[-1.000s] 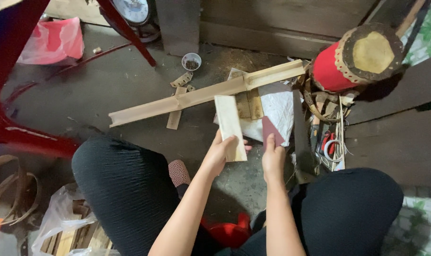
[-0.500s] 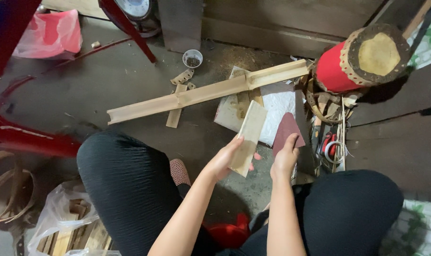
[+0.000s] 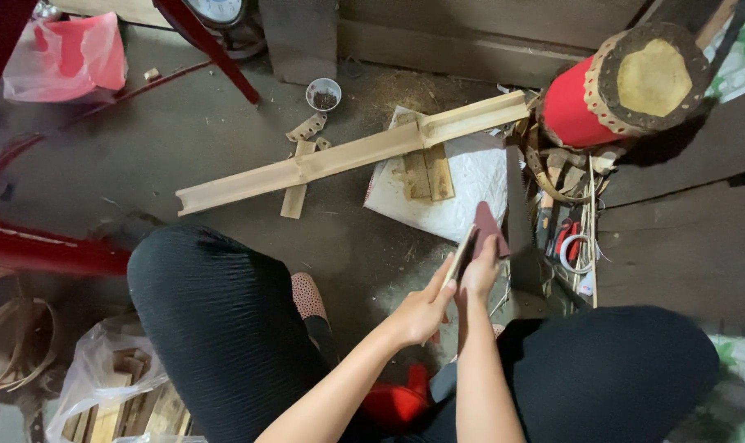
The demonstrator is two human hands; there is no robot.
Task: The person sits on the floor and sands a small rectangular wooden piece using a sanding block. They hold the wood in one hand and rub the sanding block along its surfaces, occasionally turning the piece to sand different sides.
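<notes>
My left hand (image 3: 420, 310) holds a short flat bamboo slat (image 3: 459, 256), turned edge-on toward the camera. My right hand (image 3: 479, 271) presses a dark reddish sheet of sandpaper (image 3: 489, 229) against the slat's side. Both hands are low in the middle, between my knees in black trousers. Beyond them a long split bamboo half (image 3: 348, 156) lies diagonally on the concrete floor, over a white sheet (image 3: 471, 176) that carries two more slats (image 3: 428, 172).
A red drum-like stool (image 3: 626, 82) stands at upper right, with hand tools (image 3: 565, 238) beside it. A small bowl (image 3: 323, 93) sits at the top centre. A plastic bag of wood pieces (image 3: 122, 394) lies lower left, a pink bag (image 3: 65, 57) upper left, red metal legs (image 3: 52, 250) at left.
The slat has been turned from flat-faced to edge-on and shifted right. My right hand with the sandpaper has come against its side.
</notes>
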